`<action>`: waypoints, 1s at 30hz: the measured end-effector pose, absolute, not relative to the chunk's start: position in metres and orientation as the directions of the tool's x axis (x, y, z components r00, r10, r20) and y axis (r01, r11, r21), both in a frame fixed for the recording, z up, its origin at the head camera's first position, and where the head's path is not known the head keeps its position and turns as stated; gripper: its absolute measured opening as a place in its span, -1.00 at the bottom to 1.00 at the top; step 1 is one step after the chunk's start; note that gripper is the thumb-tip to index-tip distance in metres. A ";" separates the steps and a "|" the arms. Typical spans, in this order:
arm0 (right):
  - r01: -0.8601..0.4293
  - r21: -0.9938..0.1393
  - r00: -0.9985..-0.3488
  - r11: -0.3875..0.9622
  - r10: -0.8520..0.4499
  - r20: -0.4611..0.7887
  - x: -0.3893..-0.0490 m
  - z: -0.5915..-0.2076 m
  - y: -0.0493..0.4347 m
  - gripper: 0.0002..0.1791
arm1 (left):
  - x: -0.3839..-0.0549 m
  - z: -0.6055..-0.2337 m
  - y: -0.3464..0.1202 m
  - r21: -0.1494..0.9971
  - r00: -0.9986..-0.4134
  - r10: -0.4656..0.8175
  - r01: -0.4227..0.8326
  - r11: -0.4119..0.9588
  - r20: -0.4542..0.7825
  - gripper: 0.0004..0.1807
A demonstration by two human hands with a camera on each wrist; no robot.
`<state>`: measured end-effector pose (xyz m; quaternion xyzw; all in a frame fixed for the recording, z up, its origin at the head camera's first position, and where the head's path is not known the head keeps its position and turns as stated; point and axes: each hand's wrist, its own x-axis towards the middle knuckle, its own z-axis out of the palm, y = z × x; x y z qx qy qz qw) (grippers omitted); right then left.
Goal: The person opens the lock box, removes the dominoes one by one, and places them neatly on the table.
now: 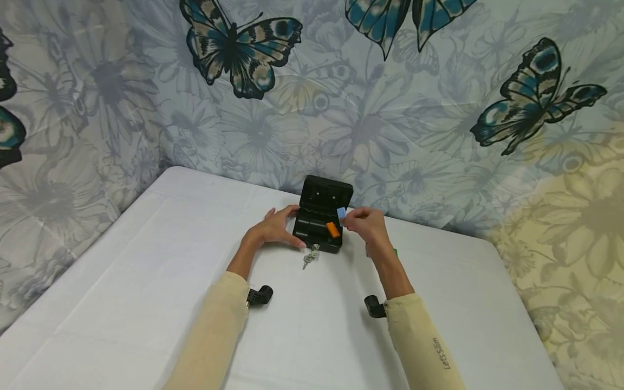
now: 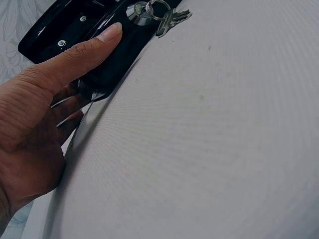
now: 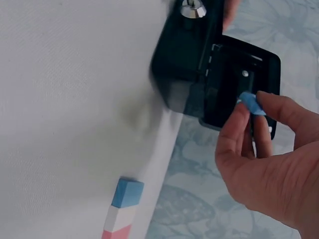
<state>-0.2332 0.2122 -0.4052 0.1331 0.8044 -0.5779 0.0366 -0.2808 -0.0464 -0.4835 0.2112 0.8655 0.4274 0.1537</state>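
Observation:
A black metal cash box [image 1: 317,246] stands with its lid [image 1: 325,189] raised. Inside lies a small orange block [image 1: 333,230]. My left hand [image 1: 275,226] holds the box at its left side, thumb [image 2: 92,50] on the front by the lock [image 2: 138,13] and fingers along the side. Keys [image 2: 172,20] hang on a ring from that lock. Over the box's right edge, my right hand [image 1: 366,223] pinches a small light-blue block [image 3: 252,103] between thumb and fingertips; in the right wrist view it overlaps the lid.
On the white table, right of the box, a row holds a blue block [image 3: 128,192], a white block [image 3: 119,218] and a pink block [image 3: 116,233]. A bit of green [image 1: 396,252] shows beside my right wrist. A butterfly-patterned cloth wall [image 1: 341,124] rises directly behind the box.

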 end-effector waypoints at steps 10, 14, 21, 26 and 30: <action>0.223 -0.940 -0.973 0.259 0.125 -0.196 -0.231 -0.407 0.220 -0.51 | -0.282 -0.484 -0.047 0.805 -0.863 0.499 0.241 0.541 -0.077 0.26; 0.227 -0.925 -0.972 0.304 0.129 -0.197 -0.230 -0.406 0.223 -0.55 | -0.282 -0.483 -0.048 0.805 -0.864 0.497 0.243 0.541 -0.073 0.25; 0.239 -0.923 -0.971 0.302 0.100 -0.219 -0.229 -0.408 0.228 -0.46 | -0.281 -0.482 -0.048 0.809 -0.863 0.500 0.244 0.535 -0.071 0.25; 0.254 -0.923 -0.966 0.289 0.114 -0.230 -0.228 -0.410 0.232 -0.50 | -0.281 -0.481 -0.048 0.805 -0.863 0.500 0.245 0.540 -0.073 0.26; 0.280 -0.923 -0.958 0.264 0.133 -0.252 -0.227 -0.409 0.235 -0.50 | -0.280 -0.481 -0.047 0.802 -0.863 0.500 0.246 0.545 -0.075 0.26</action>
